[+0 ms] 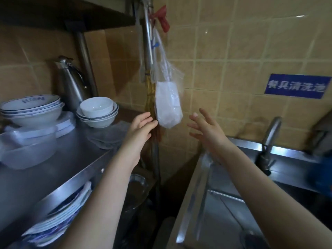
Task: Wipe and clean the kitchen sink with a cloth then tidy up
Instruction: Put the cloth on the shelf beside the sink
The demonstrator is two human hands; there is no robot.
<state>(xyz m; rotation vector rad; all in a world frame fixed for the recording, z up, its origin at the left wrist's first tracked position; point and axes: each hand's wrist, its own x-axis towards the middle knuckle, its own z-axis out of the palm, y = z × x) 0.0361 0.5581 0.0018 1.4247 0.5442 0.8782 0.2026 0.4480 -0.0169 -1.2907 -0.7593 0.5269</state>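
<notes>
Between the tabletop [62,168] and the sink [215,212], a clear plastic bag [168,105] hangs from the rack post [148,42], apparently tied high to keep its white contents off wet surfaces. Both hands reach toward it. The left hand [142,126] has straight fingers at the bag's lower left edge; contact cannot be confirmed. The right hand [204,128] is spread, apart from the bag, holding nothing. Probable step: steadying or unhooking the bag. A grey cloth-like piece [105,137] lies on the tabletop just beside the stacked bowls [97,112]; the sink sits at lower right, under the faucet [271,130]
</notes>
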